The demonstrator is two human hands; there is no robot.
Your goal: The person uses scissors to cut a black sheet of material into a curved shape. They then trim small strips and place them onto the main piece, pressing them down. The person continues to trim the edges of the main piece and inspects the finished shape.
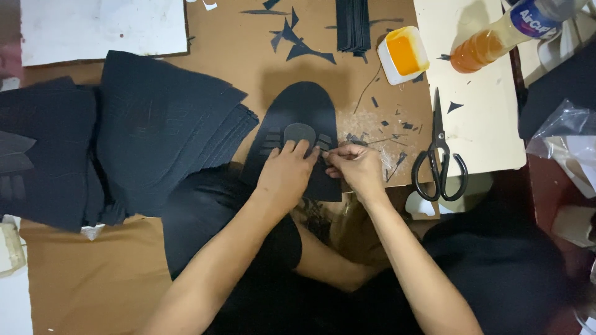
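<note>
The left hand [287, 172] lay flat on a dark, tongue-shaped upper piece [300, 118], palm down and fingers [290, 147] spread only a little, their tips pressing at the lower edge of a small grey oval patch [300, 131] set in the middle of that piece. It gripped nothing; it simply held the piece down. The right hand [355, 166] sat just beside it, fingers curled in tight, thumb and forefinger pinched together at the right edge of the piece, near the short grey stripes there. Whether something thin was caught in that pinch I could not tell.

The piece itself was near-black with a rounded top, lying on the brown cardboard work surface [236, 43] right in front of the person, its lower part hidden under the two hands. Short pale bars flanked the oval on both sides.

To the left, a thick stack of dark cut sheets [155, 124] fanned out, well apart from the hands. To the right, black-handled scissors [439, 158] lay on a cream board, with small dark offcuts [385, 133] scattered between them and the piece. Farther back stood a small white tub of orange glue [403, 54] and a plastic bottle of amber liquid [490, 43].
</note>
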